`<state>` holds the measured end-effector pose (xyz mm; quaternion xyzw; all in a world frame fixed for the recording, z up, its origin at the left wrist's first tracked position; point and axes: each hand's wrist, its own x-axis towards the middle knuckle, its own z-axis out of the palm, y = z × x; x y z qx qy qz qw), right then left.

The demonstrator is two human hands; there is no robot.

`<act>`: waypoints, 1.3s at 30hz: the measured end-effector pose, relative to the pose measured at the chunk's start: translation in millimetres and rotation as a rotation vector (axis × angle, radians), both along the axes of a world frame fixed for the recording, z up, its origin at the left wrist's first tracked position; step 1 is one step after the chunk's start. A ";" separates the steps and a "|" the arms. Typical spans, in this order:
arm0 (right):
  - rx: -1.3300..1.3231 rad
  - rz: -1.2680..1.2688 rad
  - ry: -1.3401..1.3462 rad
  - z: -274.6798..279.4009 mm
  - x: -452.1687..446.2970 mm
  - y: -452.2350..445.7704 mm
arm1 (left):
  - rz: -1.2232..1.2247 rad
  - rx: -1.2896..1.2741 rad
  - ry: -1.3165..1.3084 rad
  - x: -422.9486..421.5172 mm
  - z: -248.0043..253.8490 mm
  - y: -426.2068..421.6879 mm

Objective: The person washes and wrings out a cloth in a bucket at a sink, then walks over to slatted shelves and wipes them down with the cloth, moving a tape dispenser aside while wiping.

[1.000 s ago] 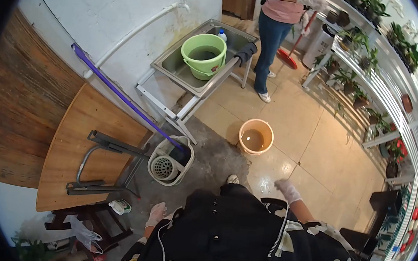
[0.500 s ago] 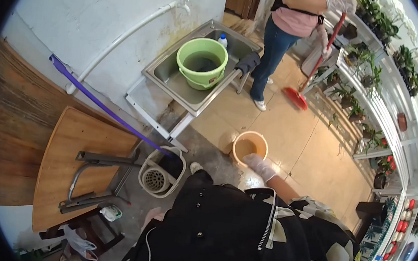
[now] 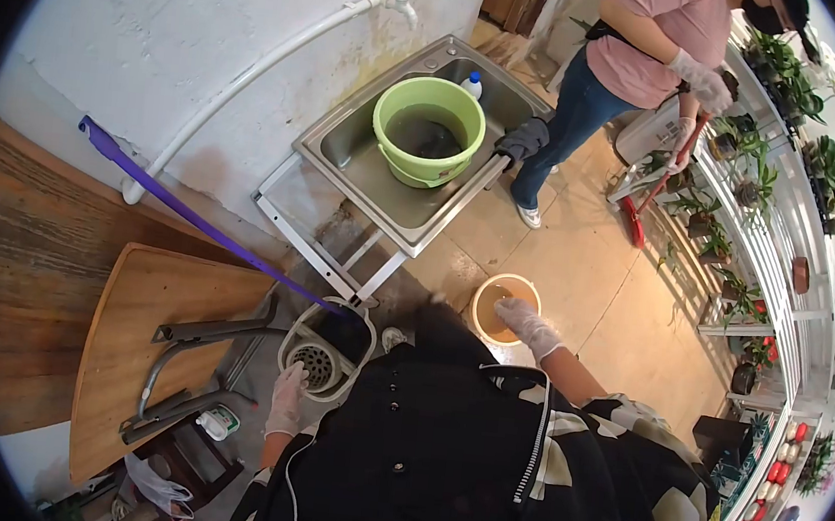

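The right hand (image 3: 529,330), in a thin whitish glove, has its fingers over the near-right side of the orange bucket (image 3: 478,319); whether they grip anything cannot be told. That bucket stands on the tiled floor and holds cloudy water. The left hand (image 3: 286,401), also gloved, is beside the wringer basket (image 3: 316,367) of the pale mop bucket (image 3: 369,335); its fingers look loosely bent, but whether they touch the rim cannot be told.

Between the two buckets stand the wearer's dark trouser legs, one blurred just beside the orange bucket, and a light shoe (image 3: 393,340). A purple handle (image 3: 196,216) slants from the mop bucket up across the wall. Left of it a folded wooden table (image 3: 135,324) leans, its metal legs outward, with a white bottle (image 3: 218,422) near its lower end.

Beyond, the steel sink (image 3: 344,189) on its white frame carries a green bucket (image 3: 424,172) with dark stuff in its water; a dark cloth (image 3: 523,141) hangs on the sink's edge. Past that, another person (image 3: 649,52) in pink holds a red broom (image 3: 632,221) near the white plant rack (image 3: 777,335).
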<state>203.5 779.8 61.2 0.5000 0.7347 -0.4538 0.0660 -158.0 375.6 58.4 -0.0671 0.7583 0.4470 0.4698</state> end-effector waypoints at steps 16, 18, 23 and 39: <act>0.058 0.192 0.220 46.6 -278.6 262.6 | 0.402 -0.395 -0.231 72.2 28.7 -13.8; 0.059 0.285 0.100 20.0 -304.3 301.6 | 0.457 -0.371 -0.231 71.5 45.0 24.0; 0.177 0.176 -0.150 -32.9 -358.7 348.5 | 0.414 -0.277 -0.094 53.6 82.9 102.3; -0.408 0.150 0.359 30.9 -354.1 383.0 | 0.177 0.433 -0.142 -46.4 148.8 436.6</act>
